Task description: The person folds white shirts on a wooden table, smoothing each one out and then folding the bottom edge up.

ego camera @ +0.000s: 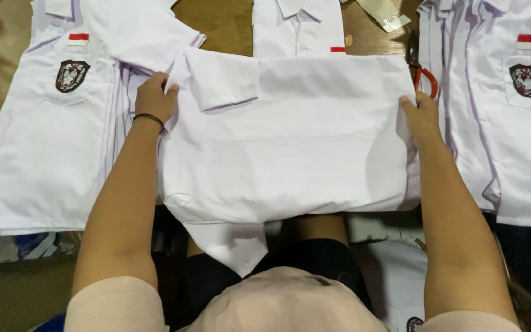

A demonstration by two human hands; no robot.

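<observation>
From the head view I am seeing a white shirt lying folded on the wooden table, smooth cotton with one short sleeve turned in. My left hand is pinching its left edge; my right hand is gripping the right edge. Stacks of badged shirts are flanking it, and red-handled scissors are lying just beside my right hand.

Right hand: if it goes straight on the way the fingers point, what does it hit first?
Probably the red-handled scissors lying on the wooden table just beyond the right hand, which grips the folded white shirt at its edge. Depth is unclear.
</observation>
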